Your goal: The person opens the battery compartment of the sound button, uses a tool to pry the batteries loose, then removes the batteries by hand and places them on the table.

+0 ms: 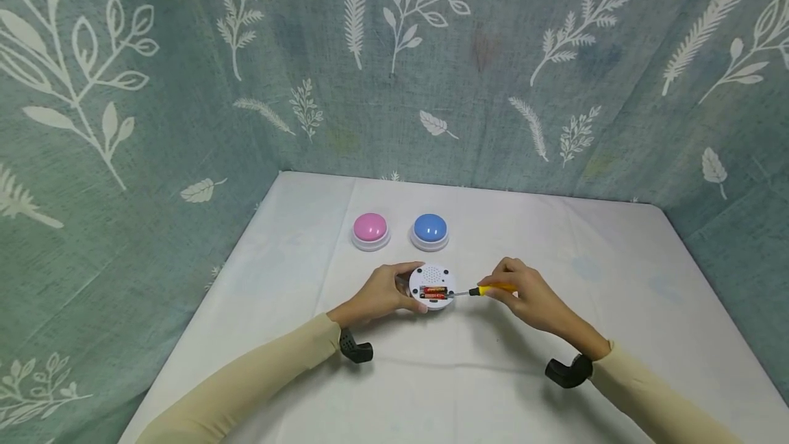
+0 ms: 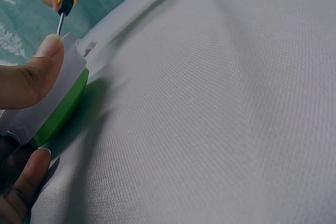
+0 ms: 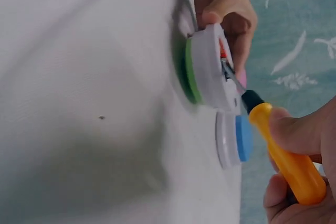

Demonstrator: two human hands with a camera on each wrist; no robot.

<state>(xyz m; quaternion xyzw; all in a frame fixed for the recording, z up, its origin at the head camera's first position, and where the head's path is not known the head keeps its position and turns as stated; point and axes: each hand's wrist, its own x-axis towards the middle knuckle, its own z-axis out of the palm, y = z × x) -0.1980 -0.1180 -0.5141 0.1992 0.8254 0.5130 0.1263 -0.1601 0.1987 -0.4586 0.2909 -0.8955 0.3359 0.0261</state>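
My left hand [image 1: 383,291] grips a round white push-button [image 1: 433,274] by its rim, thumb on the near side. Its underside faces up and tilts toward me, with red batteries [image 1: 433,292] showing in an uncovered compartment. Beneath, the green dome [image 3: 191,72] appears in the right wrist view. My right hand [image 1: 525,294] holds a screwdriver [image 3: 286,156] by its yellow handle. The metal shaft [image 1: 461,294] points left, and its tip is at the right end of the battery compartment. Whether the tip presses on a battery or the compartment edge I cannot tell.
Behind the hands stand a pink push-button [image 1: 370,228] and a blue push-button [image 1: 430,229], domes up, on the white-covered table [image 1: 616,273]. A tiny dark speck [image 3: 102,117] lies on the cloth. Leaf-patterned green curtain [image 1: 444,122] borders the table's back and sides.
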